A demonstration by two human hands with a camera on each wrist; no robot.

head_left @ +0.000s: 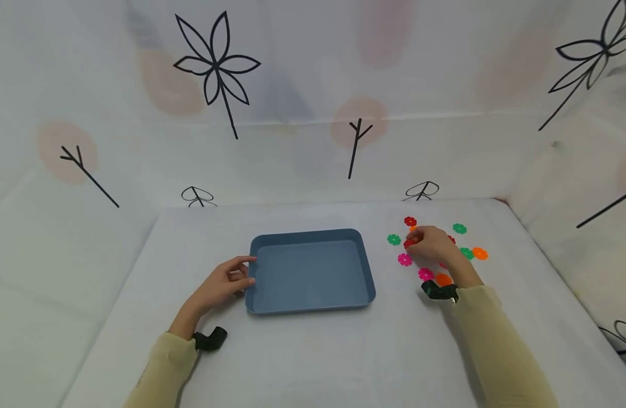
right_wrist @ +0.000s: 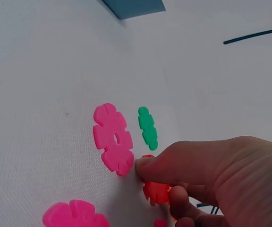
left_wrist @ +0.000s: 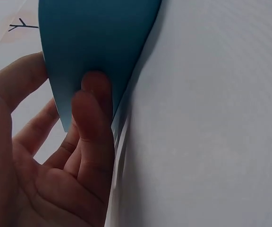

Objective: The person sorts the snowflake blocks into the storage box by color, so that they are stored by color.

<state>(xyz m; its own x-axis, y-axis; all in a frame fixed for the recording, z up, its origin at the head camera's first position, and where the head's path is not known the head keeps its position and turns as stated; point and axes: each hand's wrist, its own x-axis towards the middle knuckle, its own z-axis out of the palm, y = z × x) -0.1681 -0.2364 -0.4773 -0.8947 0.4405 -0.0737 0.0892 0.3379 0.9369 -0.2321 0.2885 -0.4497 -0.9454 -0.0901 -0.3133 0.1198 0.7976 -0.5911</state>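
Observation:
A shallow blue-grey tray point(head_left: 313, 310) lies flat on the white cloth. My left hand point(head_left: 226, 281) grips its left edge, fingers and thumb bent at the rim; in the left wrist view the fingertips press against the tray wall point(left_wrist: 98, 38). Over a scatter of flat, notched, flower-shaped plastic discs, my right hand point(head_left: 435, 246) pinches a red flower disc point(right_wrist: 156, 191) between thumb and fingers. A pink flower disc point(right_wrist: 113, 139) and a green one point(right_wrist: 148, 128) lie just beside the thumb. The palm and wrist hide part of the scatter.
Around the right hand lie more discs: a red one point(head_left: 410, 221), a green one point(head_left: 459, 228), an orange one point(head_left: 479, 253) and a pink one point(head_left: 426, 274). A patterned white cloth point(head_left: 303, 158) rises behind the table.

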